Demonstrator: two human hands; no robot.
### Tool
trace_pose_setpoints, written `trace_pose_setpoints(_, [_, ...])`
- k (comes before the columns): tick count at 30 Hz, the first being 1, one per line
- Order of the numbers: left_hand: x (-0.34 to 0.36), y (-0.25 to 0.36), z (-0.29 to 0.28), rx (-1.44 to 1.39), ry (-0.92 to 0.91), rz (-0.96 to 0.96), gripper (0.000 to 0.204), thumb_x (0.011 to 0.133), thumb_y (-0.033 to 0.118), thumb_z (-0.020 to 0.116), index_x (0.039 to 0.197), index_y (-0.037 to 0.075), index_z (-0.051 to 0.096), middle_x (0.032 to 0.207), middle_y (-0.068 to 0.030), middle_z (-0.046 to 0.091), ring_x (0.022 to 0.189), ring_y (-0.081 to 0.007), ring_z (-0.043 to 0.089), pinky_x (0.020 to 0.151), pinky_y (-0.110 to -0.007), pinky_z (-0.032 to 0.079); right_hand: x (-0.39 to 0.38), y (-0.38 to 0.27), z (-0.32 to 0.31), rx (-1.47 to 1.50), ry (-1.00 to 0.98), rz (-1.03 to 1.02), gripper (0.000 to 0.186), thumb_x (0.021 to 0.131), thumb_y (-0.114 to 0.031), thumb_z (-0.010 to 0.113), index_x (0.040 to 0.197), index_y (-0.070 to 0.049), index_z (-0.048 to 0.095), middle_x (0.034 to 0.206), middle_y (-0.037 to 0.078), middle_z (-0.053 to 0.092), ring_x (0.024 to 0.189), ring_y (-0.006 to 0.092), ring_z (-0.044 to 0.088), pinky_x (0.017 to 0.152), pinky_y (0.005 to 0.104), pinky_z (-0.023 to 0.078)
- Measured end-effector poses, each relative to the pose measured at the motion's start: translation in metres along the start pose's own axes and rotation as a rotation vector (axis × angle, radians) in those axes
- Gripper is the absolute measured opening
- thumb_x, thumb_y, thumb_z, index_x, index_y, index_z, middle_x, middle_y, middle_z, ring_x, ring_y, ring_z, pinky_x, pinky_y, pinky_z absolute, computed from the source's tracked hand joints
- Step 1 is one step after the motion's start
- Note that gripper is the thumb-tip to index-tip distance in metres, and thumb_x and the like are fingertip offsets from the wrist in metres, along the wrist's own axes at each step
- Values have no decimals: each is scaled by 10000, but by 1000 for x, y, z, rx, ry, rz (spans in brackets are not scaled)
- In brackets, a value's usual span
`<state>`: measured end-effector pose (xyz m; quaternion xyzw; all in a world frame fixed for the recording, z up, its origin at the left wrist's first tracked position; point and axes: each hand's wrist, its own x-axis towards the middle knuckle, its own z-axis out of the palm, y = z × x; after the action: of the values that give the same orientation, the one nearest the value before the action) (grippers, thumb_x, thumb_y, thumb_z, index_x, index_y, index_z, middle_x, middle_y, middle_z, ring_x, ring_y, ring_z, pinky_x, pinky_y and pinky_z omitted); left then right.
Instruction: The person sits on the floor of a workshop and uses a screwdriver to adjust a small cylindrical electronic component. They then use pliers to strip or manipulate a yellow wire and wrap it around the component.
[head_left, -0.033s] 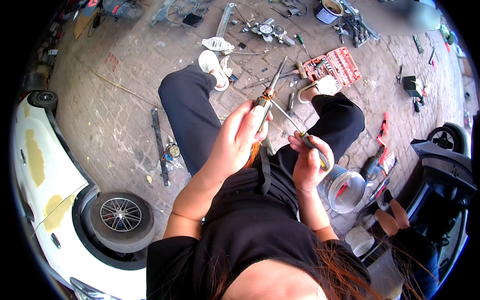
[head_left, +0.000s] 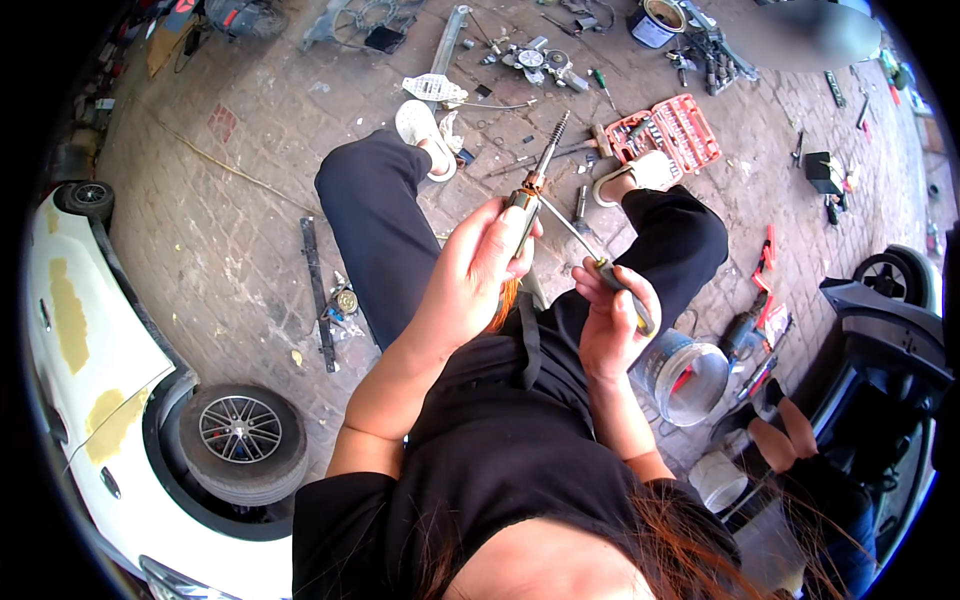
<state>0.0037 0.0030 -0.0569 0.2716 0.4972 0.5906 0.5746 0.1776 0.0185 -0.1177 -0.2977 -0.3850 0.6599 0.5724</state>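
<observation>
My left hand (head_left: 480, 262) is closed around a motor armature (head_left: 533, 190) with copper windings, a copper-coloured commutator and a threaded worm shaft pointing up and away. Its lower part is hidden in my fingers. In my right hand (head_left: 610, 328) is a screwdriver (head_left: 611, 274) with a dark and yellow handle, held with bent fingers. The screwdriver's thin blade slants up to the left, and its tip is at the armature near the commutator; whether it touches I cannot tell. Both hands are above my lap, between my spread knees.
A red socket set case (head_left: 682, 135) lies open beyond my right foot, near a hammer (head_left: 601, 140). Motor parts (head_left: 535, 62) lie on the brick floor ahead. A clear bucket (head_left: 692, 385) stands at my right. To the left is a white car (head_left: 110, 400) with a loose wheel (head_left: 242, 432).
The armature and screwdriver have shifted very slightly to the left along with my hands. Both grips look the same.
</observation>
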Motion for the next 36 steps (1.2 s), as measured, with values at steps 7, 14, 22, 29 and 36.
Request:
trace_pose_setpoints(7, [15,-6,-8,-170,44,-157,328,1012,332,396,930,44,530,637,35,399,545,-39,345,476,-209,289,4,14,11,88,128,124,292,926,-112,534,1148,74,503,1085,330,593,969,398,645,821,374,557])
trace_pose_setpoints(14, [31,-22,-2,-632,65,-306,386,1005,359,384,965,3,529,569,40,321,442,-61,300,427,-223,287,20,35,17,319,278,345,386,940,-263,553,1203,13,489,1087,244,630,967,289,660,782,296,557])
trace_pose_setpoints(22, [22,-15,-1,-253,-95,63,364,1030,315,314,1056,0,496,619,12,402,455,-25,266,445,-170,244,52,18,2,764,126,405,259,950,-248,531,1117,-79,634,1012,115,680,932,161,659,756,248,571])
trace_pose_setpoints(29, [19,-9,-2,-149,-57,209,297,999,232,438,1177,-6,439,834,-50,529,625,-48,443,530,-170,352,60,33,-12,141,94,253,275,950,-187,535,1168,-22,561,707,31,559,673,102,575,609,226,461])
trace_pose_setpoints(36, [26,-19,-11,15,26,241,229,931,98,572,1086,-15,447,864,-53,555,717,-75,524,658,-225,451,76,145,-56,-810,-98,238,457,823,-128,675,1239,-29,515,926,115,644,843,167,651,727,297,517])
